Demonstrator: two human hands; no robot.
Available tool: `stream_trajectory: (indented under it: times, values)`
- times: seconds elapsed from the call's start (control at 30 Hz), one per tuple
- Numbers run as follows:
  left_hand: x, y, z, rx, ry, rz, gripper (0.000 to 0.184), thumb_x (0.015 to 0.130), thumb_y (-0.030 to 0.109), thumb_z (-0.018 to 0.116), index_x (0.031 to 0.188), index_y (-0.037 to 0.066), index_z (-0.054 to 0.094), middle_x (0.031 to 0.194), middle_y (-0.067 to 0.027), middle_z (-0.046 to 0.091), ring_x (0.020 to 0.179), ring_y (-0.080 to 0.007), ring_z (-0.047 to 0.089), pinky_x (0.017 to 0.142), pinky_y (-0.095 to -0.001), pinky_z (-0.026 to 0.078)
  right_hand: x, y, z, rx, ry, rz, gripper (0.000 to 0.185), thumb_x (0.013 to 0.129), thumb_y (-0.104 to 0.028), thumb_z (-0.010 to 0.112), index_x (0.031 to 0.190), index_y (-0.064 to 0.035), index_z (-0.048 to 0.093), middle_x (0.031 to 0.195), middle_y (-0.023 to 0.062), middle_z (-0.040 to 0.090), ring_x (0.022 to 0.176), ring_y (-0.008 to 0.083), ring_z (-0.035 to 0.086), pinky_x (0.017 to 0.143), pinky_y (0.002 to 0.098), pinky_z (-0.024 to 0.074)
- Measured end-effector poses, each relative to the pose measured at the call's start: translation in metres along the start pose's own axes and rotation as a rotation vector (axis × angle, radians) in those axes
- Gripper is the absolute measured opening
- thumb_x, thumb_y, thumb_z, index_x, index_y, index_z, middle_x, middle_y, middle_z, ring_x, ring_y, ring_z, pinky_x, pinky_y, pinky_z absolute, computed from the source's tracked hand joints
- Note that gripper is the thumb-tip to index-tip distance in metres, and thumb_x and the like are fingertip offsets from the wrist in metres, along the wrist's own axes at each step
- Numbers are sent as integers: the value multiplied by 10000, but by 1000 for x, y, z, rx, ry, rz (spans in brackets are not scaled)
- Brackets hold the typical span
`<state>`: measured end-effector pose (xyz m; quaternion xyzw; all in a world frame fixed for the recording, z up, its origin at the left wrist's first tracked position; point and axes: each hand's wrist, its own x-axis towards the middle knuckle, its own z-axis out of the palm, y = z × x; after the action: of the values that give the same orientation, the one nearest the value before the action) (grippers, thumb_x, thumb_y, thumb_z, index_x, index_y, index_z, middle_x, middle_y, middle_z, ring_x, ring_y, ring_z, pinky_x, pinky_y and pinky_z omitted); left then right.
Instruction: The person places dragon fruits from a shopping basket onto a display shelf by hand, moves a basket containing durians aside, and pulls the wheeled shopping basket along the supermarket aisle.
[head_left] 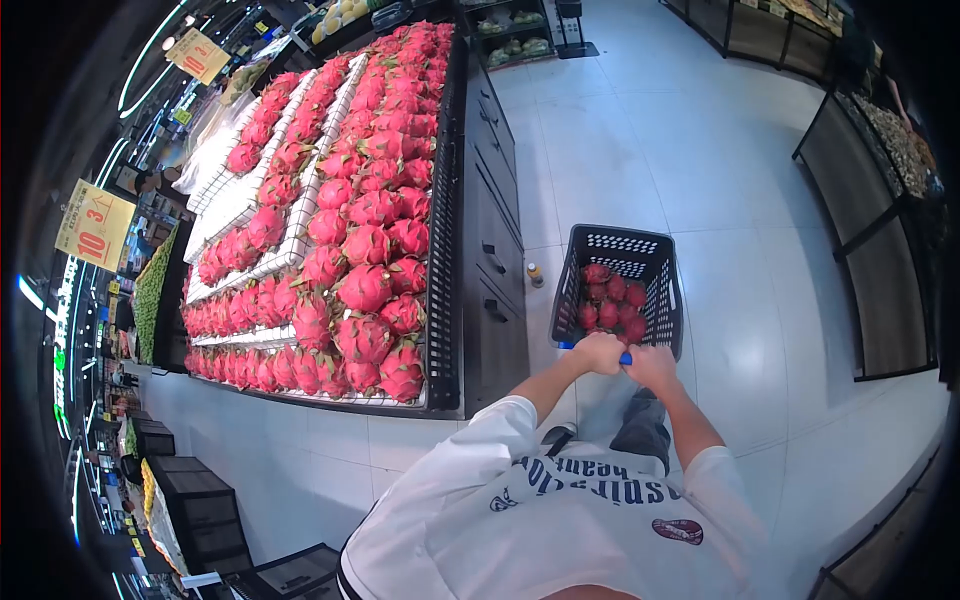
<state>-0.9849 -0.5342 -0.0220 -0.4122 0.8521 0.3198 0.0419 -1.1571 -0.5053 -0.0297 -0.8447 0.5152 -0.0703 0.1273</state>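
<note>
Both of my hands grip the blue handle (625,358) of a black shopping basket (672,262) in front of me. My left hand (600,353) is closed round the handle's left part, and my right hand (652,366) is closed just beside it. Several pink dragon fruits (607,292) lie in the basket's bottom. To the left, a display stand with a black slatted rim (441,270) bears many rows of dragon fruits (365,288) on stepped white wire racks (312,205).
A small bottle (535,275) stands on the tiled floor (740,290) between stand and basket. Dark shelving units (870,240) line the right side. Yellow price signs (97,225) hang at the left, near a bin of green produce (152,295). Crates (513,45) stand at the back.
</note>
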Motion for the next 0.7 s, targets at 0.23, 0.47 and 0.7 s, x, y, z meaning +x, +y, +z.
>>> stream_trajectory:
  times: [0.23, 0.47, 0.7]
  values:
    - [60, -7, -52, 43, 47, -353, 311, 700, 305, 569, 937, 154, 702, 867, -178, 688, 850, -348, 669, 769, -470, 529, 82, 63, -11, 53, -129, -92, 221, 769, -334, 604, 768, -117, 647, 664, 130, 665, 620, 327, 666, 591, 466, 507]
    - [92, 3, -79, -111, -18, -458, 327, 705, 318, 564, 938, 142, 710, 902, -212, 679, 881, -372, 658, 812, -480, 518, 118, 95, -42, 113, -322, -163, 201, 774, -288, 585, 820, -113, 672, 728, 142, 685, 675, 326, 682, 628, 450, 529]
    - [122, -28, -96, -144, -92, -424, 289, 691, 283, 585, 865, 89, 710, 864, -219, 677, 854, -386, 657, 806, -479, 523, 156, 113, -44, 138, -325, -214, 204, 763, -288, 596, 795, -98, 664, 716, 148, 682, 656, 319, 683, 604, 449, 529]
